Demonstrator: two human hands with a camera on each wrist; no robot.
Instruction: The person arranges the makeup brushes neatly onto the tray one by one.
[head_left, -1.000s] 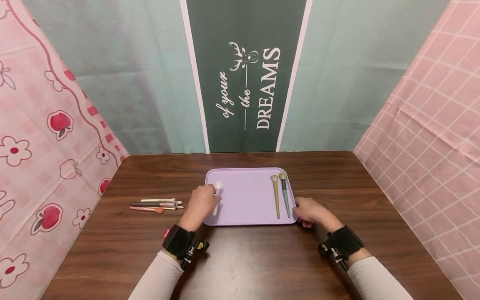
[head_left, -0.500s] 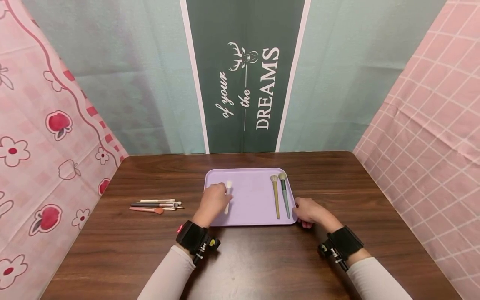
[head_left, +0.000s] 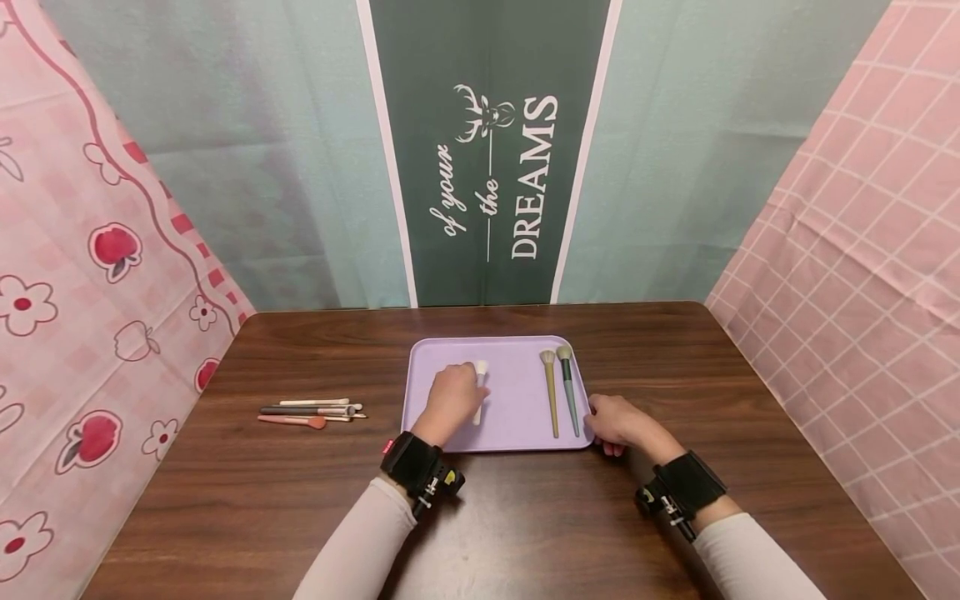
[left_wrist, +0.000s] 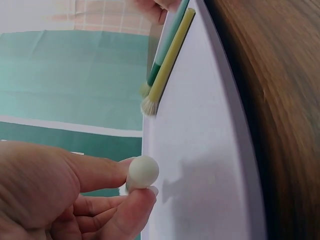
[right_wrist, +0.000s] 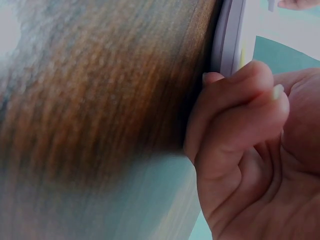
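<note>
Over the left half of the lilac tray (head_left: 513,346), my left hand (head_left: 452,398) pinches a white makeup brush (head_left: 482,367) between thumb and fingers, bristles pointing away. In the left wrist view, the rounded end of the white makeup brush (left_wrist: 144,171) faces the camera. Two more makeup brushes lie side by side along the tray's right side: one olive-yellow (head_left: 552,393), one green (head_left: 569,387). My right hand (head_left: 617,419) grips the tray's near right corner; in the right wrist view its fingers (right_wrist: 235,117) are curled at the tray edge, with the thumb mostly hidden.
A small bunch of makeup brushes (head_left: 309,410) lies on the brown wooden table (head_left: 315,350) left of the tray, including a dark-handled one and one with an orange-pink head. Fabric curtains (head_left: 300,208) hang behind the table and on both sides.
My left hand has moved rightward over the tray with the white makeup brush, from the tray's left edge towards the middle. The right hand and tray stay in place.
</note>
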